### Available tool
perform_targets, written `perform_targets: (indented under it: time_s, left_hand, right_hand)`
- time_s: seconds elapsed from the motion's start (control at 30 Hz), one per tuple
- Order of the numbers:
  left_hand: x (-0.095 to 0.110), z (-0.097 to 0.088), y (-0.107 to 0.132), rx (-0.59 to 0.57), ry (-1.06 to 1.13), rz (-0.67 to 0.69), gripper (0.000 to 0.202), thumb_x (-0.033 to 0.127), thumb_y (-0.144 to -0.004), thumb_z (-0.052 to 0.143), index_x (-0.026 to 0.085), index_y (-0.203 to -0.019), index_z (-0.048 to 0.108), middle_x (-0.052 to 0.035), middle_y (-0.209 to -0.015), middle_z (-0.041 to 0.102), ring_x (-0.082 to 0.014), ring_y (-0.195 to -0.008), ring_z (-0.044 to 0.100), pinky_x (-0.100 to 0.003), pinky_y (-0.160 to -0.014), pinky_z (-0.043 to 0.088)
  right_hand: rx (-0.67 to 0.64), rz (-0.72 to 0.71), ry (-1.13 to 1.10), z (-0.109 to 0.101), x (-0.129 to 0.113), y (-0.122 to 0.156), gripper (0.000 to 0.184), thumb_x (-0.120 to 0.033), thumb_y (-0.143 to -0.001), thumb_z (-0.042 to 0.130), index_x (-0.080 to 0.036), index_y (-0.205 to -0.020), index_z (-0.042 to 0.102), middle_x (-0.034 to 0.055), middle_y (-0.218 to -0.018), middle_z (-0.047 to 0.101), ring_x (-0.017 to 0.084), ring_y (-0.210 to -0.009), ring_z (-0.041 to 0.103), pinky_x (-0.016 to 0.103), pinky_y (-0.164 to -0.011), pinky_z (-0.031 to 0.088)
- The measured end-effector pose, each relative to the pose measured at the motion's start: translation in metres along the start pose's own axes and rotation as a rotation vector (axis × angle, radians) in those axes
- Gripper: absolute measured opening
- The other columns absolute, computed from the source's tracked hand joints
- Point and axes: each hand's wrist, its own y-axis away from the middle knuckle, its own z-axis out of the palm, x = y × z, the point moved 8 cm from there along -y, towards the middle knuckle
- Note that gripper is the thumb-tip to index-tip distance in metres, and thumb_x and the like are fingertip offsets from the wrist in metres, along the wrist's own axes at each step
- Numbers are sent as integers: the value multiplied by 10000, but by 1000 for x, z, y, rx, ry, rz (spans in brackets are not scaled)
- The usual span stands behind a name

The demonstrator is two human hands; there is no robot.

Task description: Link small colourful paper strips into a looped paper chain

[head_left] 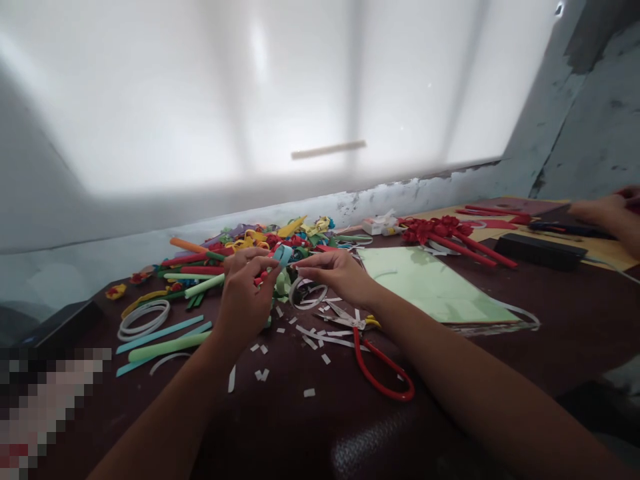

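Note:
My left hand (245,293) pinches a small curled light-blue paper strip (283,254) above a dark brown table (575,313). My right hand (337,275) meets it from the right, fingertips touching the same strip's end. Just below the hands lie a white paper ring (309,294) and several small white paper scraps (310,340). Red-handled scissors (373,353) rest on the table under my right forearm.
A heap of coloured rolled paper sticks (200,267) lies behind and left of the hands. A light-green sheet (430,283) lies to the right, red paper flowers (445,233) beyond it. Another person's hand (607,213) works at far right near a black box (540,250).

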Motion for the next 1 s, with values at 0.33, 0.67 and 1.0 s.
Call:
perform_targets:
  time_s: [0.33,0.67,1.0]
  left_hand:
    - [14,6,-4,-204,45,76,275,406,-987,565,164,-877,633,-8,-860,633,-150,-796,613,-348,-775,529]
    - [17,16,1,-230,145,64,248,404,-957,613,163,-919,657,-45,-1016,668,-197,-987,633,-428,-918,517]
    - [5,16,0,-203,247,-54,267,409,-917,671,158,-826,644,-24,-915,668,-159,-851,632,-341,-771,535]
  right_hand:
    - [91,62,-114,0,5,0,407,-510,-617,869,-157,-795,770,-4,-666,676,104,-586,519,256,-573,389]
    - [48,137,-190,8,15,3,402,-488,-627,887,-150,-707,685,-54,-559,556,75,-495,434,230,-486,300]
    - [-29,189,-279,16,12,3,503,-571,-576,902,-146,-731,682,-63,-558,538,56,-488,410,220,-491,308]
